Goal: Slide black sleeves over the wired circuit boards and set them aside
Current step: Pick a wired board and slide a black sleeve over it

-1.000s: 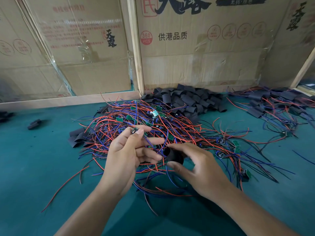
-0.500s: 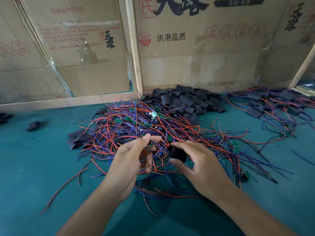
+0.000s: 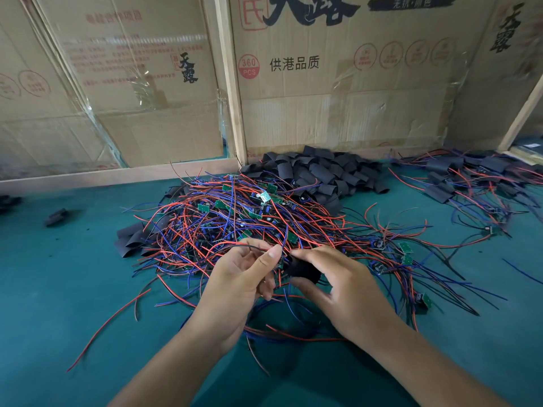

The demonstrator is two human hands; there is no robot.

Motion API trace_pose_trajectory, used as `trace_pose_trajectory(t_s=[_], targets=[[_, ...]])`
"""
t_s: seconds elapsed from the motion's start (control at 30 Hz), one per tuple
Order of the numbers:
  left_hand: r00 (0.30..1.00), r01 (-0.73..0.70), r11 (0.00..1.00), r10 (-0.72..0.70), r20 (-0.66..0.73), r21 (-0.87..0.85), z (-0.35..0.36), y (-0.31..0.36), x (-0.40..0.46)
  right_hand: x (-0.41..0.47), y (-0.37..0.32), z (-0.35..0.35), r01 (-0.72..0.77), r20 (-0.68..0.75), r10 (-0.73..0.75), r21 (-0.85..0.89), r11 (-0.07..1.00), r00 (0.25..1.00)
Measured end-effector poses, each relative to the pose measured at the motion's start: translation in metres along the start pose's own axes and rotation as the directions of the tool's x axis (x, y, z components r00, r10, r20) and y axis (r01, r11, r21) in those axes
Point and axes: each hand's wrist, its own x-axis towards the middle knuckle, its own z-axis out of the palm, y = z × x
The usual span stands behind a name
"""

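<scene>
Teal felt worktop (image 3: 58, 289), cardboard cartons (image 3: 338, 83) behind. Left: stray flat black sleeve (image 3: 55, 217). Centre: tangled heap of red and blue wired green circuit boards (image 3: 235, 218); left hand (image 3: 238, 280), grip pinching wires; right hand (image 3: 340, 292), grip pinching a black tubular sleeve (image 3: 302, 270). Behind: pile of loose black sleeves (image 3: 323, 174). Right: sleeved boards set aside (image 3: 476, 180).

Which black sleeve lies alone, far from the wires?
The small black sleeve at far left on the green table; other loose sleeves lie in piles or touch the wires.
</scene>
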Motion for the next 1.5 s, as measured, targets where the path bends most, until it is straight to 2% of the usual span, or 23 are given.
trace_pose_trajectory(t_s=[0.33,0.5,0.77,0.93,1.03,1.23,1.37,1.5], targets=[[0.999,0.020,1.000,-0.021,0.044,0.022,0.002,-0.007,0.000,0.000,-0.001,0.001,0.022,0.005,-0.023,0.009,1.000,1.000],[0.996,0.084,0.992,-0.083,0.012,-0.095,0.004,-0.005,0.001,0.001,0.000,0.000,0.024,-0.021,-0.024,0.015,1.000,1.000],[0.998,0.011,1.000,-0.012,0.064,0.008,0.005,-0.006,0.000,0.001,-0.001,-0.001,0.034,-0.032,-0.033,0.037,0.999,0.999],[1.000,-0.019,0.997,0.017,0.025,0.071,0.003,-0.010,0.001,0.001,-0.002,-0.001,0.044,-0.024,-0.043,0.030,0.999,0.999],[1.000,0.022,0.998,-0.023,0.014,0.059,0.002,-0.012,0.001,0.001,-0.004,-0.001,0.055,-0.018,-0.054,0.016,0.998,0.998],[0.990,0.144,0.987,-0.143,0.023,-0.074,0.003,-0.013,0.001,0.001,-0.003,-0.001,0.089,-0.004,-0.089,-0.003,0.996,0.996],[0.972,0.233,0.969,-0.233,0.014,-0.083,0.004,-0.012,0.002,0.000,-0.003,0.000,0.096,-0.003,-0.096,-0.011,0.995,0.995],[0.969,0.246,0.965,-0.246,0.015,-0.088,0.006,-0.010,0.000,0.000,-0.003,0.000,0.089,0.002,-0.089,-0.015,0.996,0.996]])
